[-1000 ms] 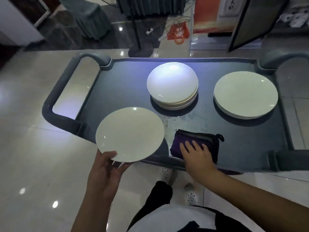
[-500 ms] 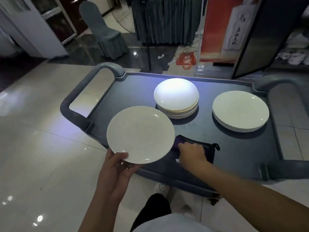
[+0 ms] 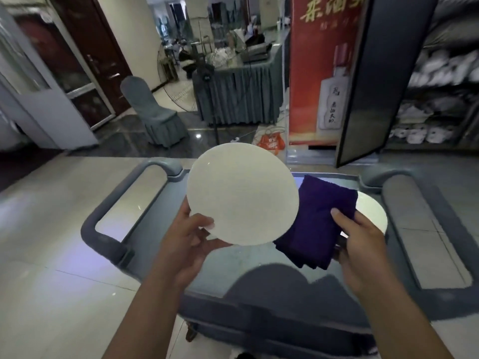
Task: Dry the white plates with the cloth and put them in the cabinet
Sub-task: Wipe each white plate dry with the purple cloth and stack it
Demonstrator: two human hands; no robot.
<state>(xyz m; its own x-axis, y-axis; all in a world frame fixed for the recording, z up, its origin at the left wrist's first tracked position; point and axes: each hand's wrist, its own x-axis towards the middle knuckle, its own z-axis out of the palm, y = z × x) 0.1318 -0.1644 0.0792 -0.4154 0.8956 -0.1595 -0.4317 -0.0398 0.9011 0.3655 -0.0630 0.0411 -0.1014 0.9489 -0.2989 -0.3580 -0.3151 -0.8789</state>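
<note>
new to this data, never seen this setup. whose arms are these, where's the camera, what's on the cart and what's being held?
There is no robot here: a person works with two bare hands. The single picture comes from a wide-angle camera worn on their head, looking forward and down, so both forearms reach in from the bottom edge.

The left hand grips a white plate by its near rim, lifted and tilted toward the camera. The right hand holds a folded purple cloth just right of that plate, its thumb on top of the cloth.

Below them is a grey service cart with looped handles at both ends. Part of another white plate lying on it shows behind the cloth; the raised plate and cloth hide most of the cart top. At the far right, blurred shelves hold white dishware.
</note>
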